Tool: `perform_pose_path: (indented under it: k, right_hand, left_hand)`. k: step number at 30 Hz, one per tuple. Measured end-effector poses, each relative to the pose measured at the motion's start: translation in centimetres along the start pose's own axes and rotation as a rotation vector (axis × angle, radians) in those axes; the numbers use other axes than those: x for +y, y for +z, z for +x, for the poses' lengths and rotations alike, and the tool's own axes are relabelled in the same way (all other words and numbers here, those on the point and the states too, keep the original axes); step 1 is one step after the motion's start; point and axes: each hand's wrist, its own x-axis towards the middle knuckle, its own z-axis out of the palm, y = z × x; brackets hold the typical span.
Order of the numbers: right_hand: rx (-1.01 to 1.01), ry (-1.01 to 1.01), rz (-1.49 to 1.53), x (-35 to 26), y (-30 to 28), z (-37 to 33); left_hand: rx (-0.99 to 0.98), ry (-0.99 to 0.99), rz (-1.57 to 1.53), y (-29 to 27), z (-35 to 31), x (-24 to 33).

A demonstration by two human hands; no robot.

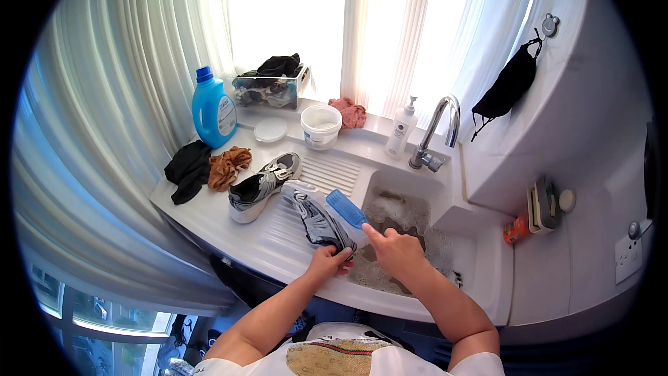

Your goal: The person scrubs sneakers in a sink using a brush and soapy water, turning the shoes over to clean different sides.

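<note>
A grey and white sneaker (pixel 316 219) lies tilted on the ribbed drainboard at the sink's left edge. Its heel end is gripped by my left hand (pixel 330 264), fingers closed round it. My right hand (pixel 396 252) is closed on a blue scrub brush (pixel 346 209), index finger stretched along its handle. The brush head lies against or just beside the shoe's pale sole; I cannot tell if they touch. A second grey and white sneaker (pixel 263 188) with a black lining sits further left on the counter. Murky, foamy water (pixel 396 219) fills the sink basin to the right.
Black cloth (pixel 186 174), brown cloth (pixel 228 167) and a blue detergent bottle (pixel 214 113) are on the left. Behind stand a clothes-filled clear bin (pixel 268 90), a white tub (pixel 321 132), its lid (pixel 271 129), a pump bottle (pixel 401 129) and the faucet (pixel 438 132).
</note>
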Motion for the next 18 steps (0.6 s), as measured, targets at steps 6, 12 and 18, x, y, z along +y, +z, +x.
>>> perform_pose_path:
  k: [6, 12, 18]
  right_hand:
    - [0.196, -0.085, -0.016, -0.7, 3.6, 5.8]
    - [0.120, 0.013, 0.014, -0.5, 4.5, 4.4]
    - [0.297, 0.183, 0.225, 5.5, 4.6, -5.5]
  left_hand:
    - [0.005, 0.000, 0.032, 0.8, 0.0, 0.4]
    - [0.007, 0.027, 0.015, 0.2, 0.2, 0.1]
    - [0.009, 0.041, 0.038, 0.8, -0.4, 0.5]
